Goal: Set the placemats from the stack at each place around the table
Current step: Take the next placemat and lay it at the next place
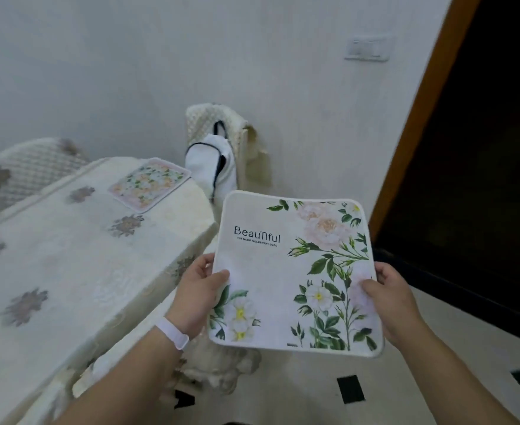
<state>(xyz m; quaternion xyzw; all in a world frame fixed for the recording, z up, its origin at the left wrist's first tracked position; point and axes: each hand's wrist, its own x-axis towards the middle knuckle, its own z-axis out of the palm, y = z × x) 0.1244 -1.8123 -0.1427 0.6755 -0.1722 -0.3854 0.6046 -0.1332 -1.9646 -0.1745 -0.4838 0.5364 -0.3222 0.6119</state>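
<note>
In the head view, the left hand (202, 289) and the right hand (387, 299) each grasp a side edge of a floral placemat (295, 271), thumbs pressed on its printed face and the other fingers hidden beneath. The mat is held nearly flat in the air, off the table's right edge and above the floor, not touching the table (68, 256). Whether this is a single mat or several held together cannot be told from here. A second placemat (149, 182) already lies at the table's far right corner, just in front of a chair (205, 121) with a white bag (209, 161) hung on it. Another chair (34, 167) stands at the far left edge. Judging by this, one place is set and the work is at an early-to-middle stage: the mat in hand has yet to be laid, and only that one laid mat shows on the part of the table in view.
</note>
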